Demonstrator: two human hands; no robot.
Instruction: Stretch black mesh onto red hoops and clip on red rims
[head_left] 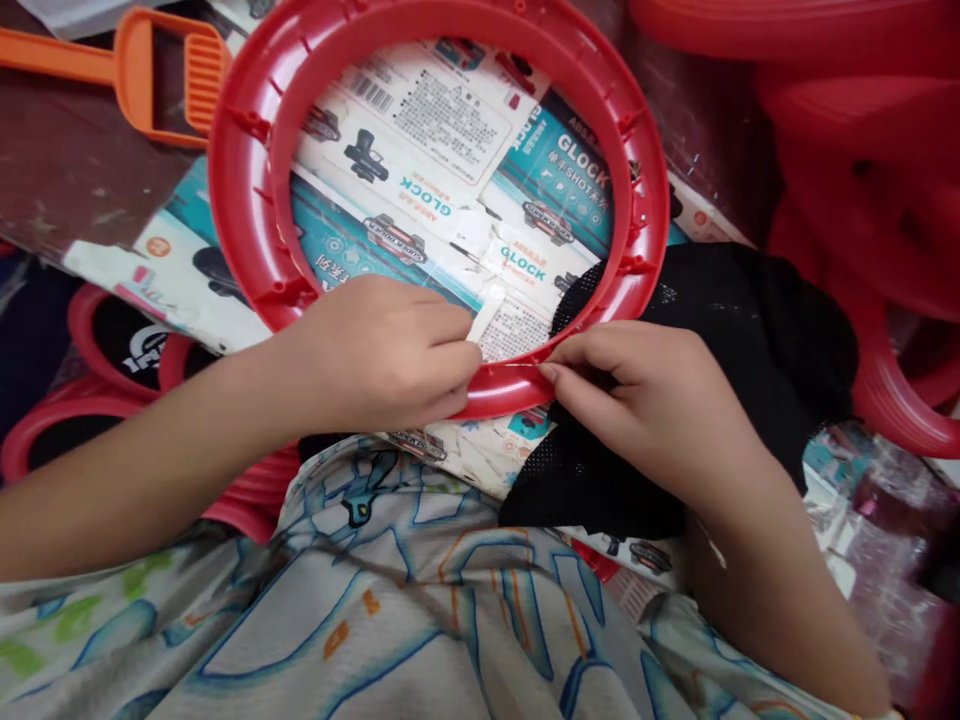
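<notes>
A large red plastic ring (247, 190) lies tilted over printed cardboard sheets (450, 150). My left hand (382, 350) is closed around the ring's near edge, fingers curled over the rim. My right hand (637, 385) pinches black mesh fabric (750, 330) against the same rim, right beside the left fingertips. The mesh drapes from the ring's right side down over my lap.
An orange plastic tool (142, 70) lies at the top left. More red rings are stacked at the right (885, 200) and at the lower left (97, 340). Clear plastic bags (877, 540) sit at the lower right. My patterned shirt (420, 610) fills the bottom.
</notes>
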